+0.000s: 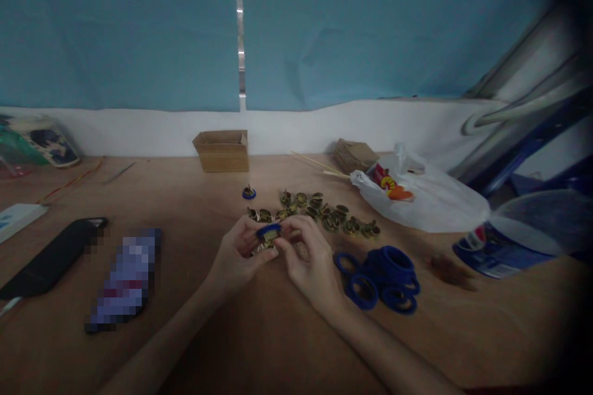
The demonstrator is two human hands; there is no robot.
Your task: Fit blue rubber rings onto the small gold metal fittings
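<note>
You hold a small brass fitting with a blue ring (269, 232) on it between both hands, just above the wooden tabletop (259, 345) and in front of your chest. Your left hand (238, 256) pinches it from the left and below, fingers curled shut around the brass part; your right hand (309, 259) closes on it from the right, thumb and forefinger meeting at the ring's edge. The piece sits at the meeting point of the two sets of fingertips, slightly nearer the left palm, with the ring's flat face turned up and toward you. In this dim, soft view you cannot tell which way the fitting's stem runs.

Just beyond your knuckles lies a scattered row of loose brass fittings (319, 213), trailing off to the right. One finished-looking piece, brass with a blue ring (249, 192), stands alone farther back. A pile of blue rubber rings (384, 278) sits just beside your right wrist, clearly closer to that hand than to the left. Behind are a small cardboard box (222, 150), a white plastic bag (426, 197) and, to the left, a black phone (50, 256).
</note>
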